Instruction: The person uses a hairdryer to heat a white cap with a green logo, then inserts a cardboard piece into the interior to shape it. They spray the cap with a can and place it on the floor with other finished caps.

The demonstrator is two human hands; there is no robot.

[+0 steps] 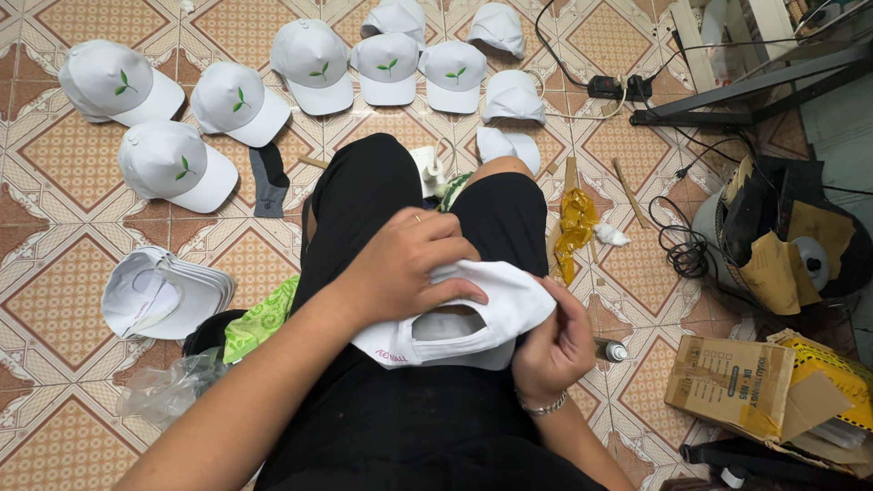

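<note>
A white cap [473, 314] lies on my lap, back opening facing up, over my black trousers [400, 418]. My left hand [409, 264], with a ring on one finger, presses down on the top of the cap, fingers curled over the fabric. At the cap's right edge my right hand [555, 345], wearing a bracelet, pinches the fabric. Both hands hold the same cap.
Several white caps with a green leaf mark [314, 64] lie on the patterned tile floor ahead. A nested stack of caps [164, 295] sits at left. Cardboard boxes [737, 382], cables [677, 250], a power strip [609, 86] and a small spray can [611, 350] are at right.
</note>
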